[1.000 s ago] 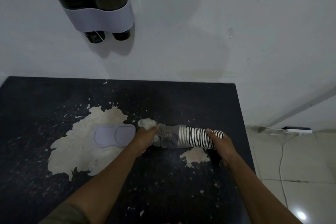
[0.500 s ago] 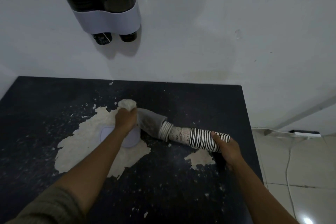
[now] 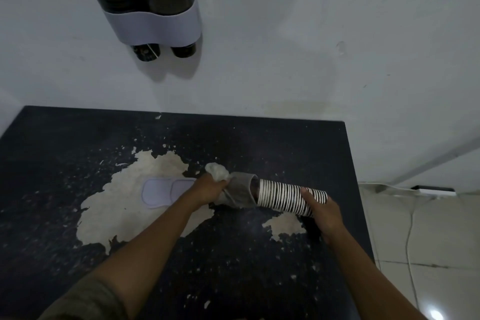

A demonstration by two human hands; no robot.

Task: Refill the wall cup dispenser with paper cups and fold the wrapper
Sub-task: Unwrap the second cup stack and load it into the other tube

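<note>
A nested stack of striped paper cups (image 3: 284, 197) lies on its side on the dark table (image 3: 259, 143). My right hand (image 3: 323, 213) grips the stack's right end. My left hand (image 3: 209, 188) grips the bunched end of the clear plastic wrapper (image 3: 237, 191), which still covers the stack's left tip. The wall cup dispenser (image 3: 153, 8), two dark tubes with a white band, hangs above at the upper left, with cup bottoms showing under it.
A pale lilac two-hole lid (image 3: 161, 191) lies flat on the table left of my left hand. The table's black coating is peeled in large beige patches. At the right, beyond the table edge, are a tiled floor and a white cable (image 3: 410, 236).
My left hand, which had pulled the wrapper up and left off the cups, has come back right toward the stack. The wrapper is bunched close to the cups again.
</note>
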